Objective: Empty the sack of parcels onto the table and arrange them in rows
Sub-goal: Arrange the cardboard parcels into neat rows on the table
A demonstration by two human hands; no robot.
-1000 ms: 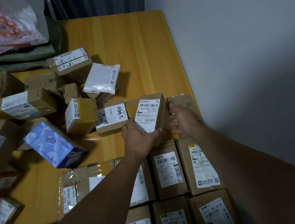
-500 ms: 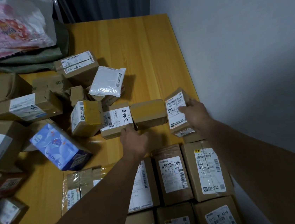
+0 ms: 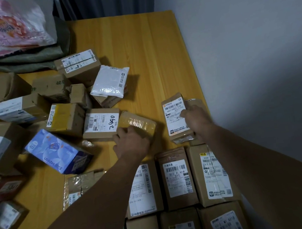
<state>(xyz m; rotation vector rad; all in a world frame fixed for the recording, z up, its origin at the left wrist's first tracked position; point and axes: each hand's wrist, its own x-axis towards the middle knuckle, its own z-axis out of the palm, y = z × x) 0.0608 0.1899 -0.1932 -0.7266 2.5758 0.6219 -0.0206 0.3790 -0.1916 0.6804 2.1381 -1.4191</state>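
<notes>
My right hand [image 3: 196, 120] grips a small cardboard parcel with a white label [image 3: 174, 115] near the table's right edge, just beyond the arranged rows. My left hand [image 3: 132, 142] holds a plain taped brown box [image 3: 138, 122] beside a labelled box marked with handwritten digits [image 3: 101, 124]. Two neat rows of labelled parcels [image 3: 178, 179] lie close to me on the wooden table [image 3: 148, 48]. A loose pile of boxes [image 3: 64, 118] spreads over the left side, with a white plastic mailer [image 3: 110, 81] on top and a blue printed box [image 3: 56, 151].
A pink-and-white sack [image 3: 8, 27] lies on green cloth [image 3: 32, 58] at the far left corner. A grey wall [image 3: 252, 55] runs along the table's right edge. Bare wood shows at the far right of the table.
My right hand has carried the labelled parcel right, toward the table edge, and set it lengthwise. My left hand has moved onto the plain brown box, which is now turned at an angle.
</notes>
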